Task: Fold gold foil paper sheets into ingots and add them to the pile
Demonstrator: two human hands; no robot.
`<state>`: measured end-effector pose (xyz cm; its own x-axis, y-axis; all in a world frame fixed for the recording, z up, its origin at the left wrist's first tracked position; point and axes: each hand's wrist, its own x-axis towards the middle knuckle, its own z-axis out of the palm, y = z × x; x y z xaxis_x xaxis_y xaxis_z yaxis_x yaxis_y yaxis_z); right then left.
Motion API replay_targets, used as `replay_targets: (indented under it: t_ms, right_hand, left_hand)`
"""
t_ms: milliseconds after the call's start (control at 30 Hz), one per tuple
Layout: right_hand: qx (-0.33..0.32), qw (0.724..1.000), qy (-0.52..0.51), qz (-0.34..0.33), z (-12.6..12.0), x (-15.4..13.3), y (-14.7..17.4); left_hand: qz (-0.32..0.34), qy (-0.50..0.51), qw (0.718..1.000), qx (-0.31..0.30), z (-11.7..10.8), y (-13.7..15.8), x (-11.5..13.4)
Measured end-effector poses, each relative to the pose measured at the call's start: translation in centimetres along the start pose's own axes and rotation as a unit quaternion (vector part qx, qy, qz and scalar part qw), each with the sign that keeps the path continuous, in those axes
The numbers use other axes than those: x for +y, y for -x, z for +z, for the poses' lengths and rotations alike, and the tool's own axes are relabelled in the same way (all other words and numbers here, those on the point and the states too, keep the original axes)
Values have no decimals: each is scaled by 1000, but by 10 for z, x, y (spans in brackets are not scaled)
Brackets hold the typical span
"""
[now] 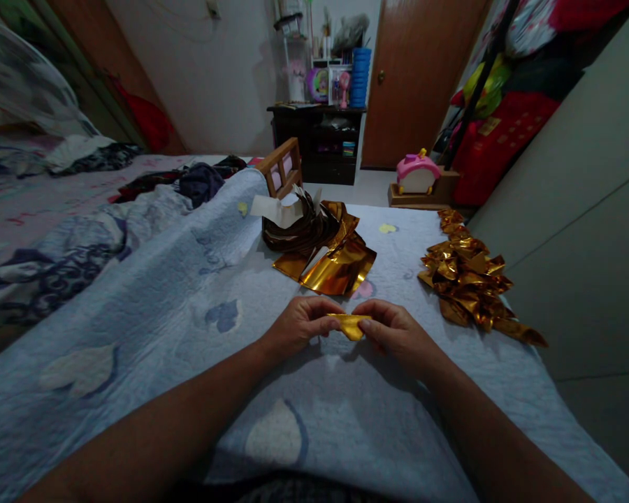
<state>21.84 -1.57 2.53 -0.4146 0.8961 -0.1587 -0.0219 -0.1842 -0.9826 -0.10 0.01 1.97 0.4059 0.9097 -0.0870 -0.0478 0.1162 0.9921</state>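
Observation:
Between my two hands is a small folded piece of gold foil paper [352, 326], held a little above the bed. My left hand [307, 323] pinches its left end between thumb and fingers. At its right end, my right hand [391, 325] is closed on the same piece. Just beyond the hands lies a loose stack of gold foil sheets [340, 262], some flat and some curled, with pale paper sticking up at the back. Off to the right rests a pile of folded gold foil pieces [469, 276].
A light blue quilt [262, 307] with heart shapes covers the bed. Rumpled clothes [202, 183] lie at the far left. Behind the bed stand a dark cabinet [314, 150] and a pink toy [418, 173]. A pale panel [581, 230] borders the bed's right side.

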Motion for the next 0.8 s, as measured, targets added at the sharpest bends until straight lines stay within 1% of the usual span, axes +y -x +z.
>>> replay_targets:
  t_ms: [167, 400, 600, 800]
  right_hand:
    - [-11, 1000, -16, -6, 1, 1, 0]
    - [-26, 999, -27, -33, 2, 4, -1]
    - [-33, 998, -49, -20, 0, 5, 0]
    - [-80, 990, -119, -4, -2, 5, 2]
  left_hand:
    - [2, 37, 999, -8, 1, 1, 0]
    - [5, 36, 999, -19, 0, 1, 3]
    - [13, 29, 999, -12, 1, 2, 7]
    - [39, 34, 999, 3, -3, 1, 2]
